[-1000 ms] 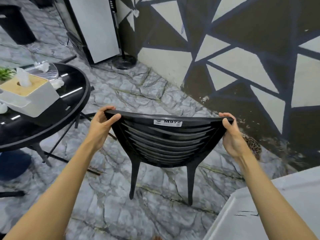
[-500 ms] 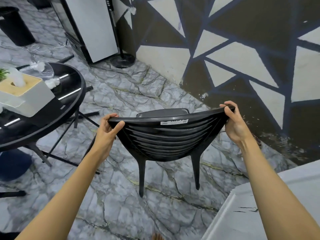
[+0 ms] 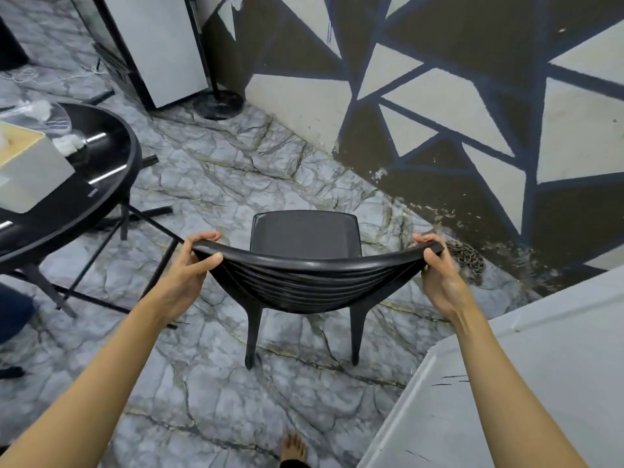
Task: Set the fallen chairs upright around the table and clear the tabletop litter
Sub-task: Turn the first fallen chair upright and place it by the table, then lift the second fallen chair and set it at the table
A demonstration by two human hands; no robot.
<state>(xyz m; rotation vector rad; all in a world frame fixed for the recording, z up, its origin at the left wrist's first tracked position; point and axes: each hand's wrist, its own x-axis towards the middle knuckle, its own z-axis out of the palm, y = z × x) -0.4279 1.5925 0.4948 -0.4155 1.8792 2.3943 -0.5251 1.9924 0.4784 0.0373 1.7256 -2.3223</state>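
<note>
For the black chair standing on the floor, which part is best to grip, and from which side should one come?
Grip the chair by the two ends of its curved top rail, coming from behind the backrest. The rail is a thick rounded edge that fingers wrap easily, as the left hand and right hand show. Two wide-apart holds probably keep it from twisting.

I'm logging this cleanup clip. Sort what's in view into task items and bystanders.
Part of the job:
black chair, gripped by left hand and right hand
round black table
crumpled tissues

Just lying about:
tissue box
fan base
white cabinet
</note>
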